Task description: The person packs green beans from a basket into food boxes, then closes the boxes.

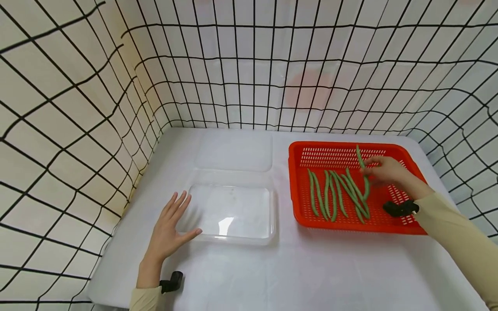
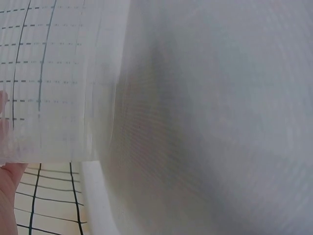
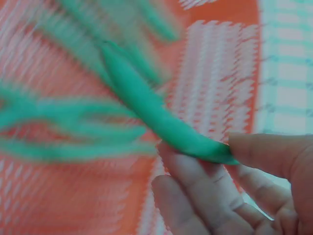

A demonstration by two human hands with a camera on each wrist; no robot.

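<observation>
My right hand [image 1: 385, 170] pinches a green bean [image 3: 151, 110] between thumb and fingers, over the right part of a red plastic basket [image 1: 389, 224]. Below it in the basket lie several more green beans [image 1: 333, 194], side by side, most pointing toward and away from me. On the left, my left hand [image 1: 167, 229] is at the left side of a clear plastic container [image 1: 233, 211], fingers straight and thumb spread over the near left corner. In the left wrist view the container's wall [image 2: 58, 98] partly covers the fingers. Nothing lies inside the container.
Behind the container a flat translucent lid [image 1: 233, 151] lies on the white table [image 1: 249, 276]. A black wire grid [image 1: 253, 65] stands around the table at the back, left and right. Dark cameras [image 1: 171, 281] sit on both wrists.
</observation>
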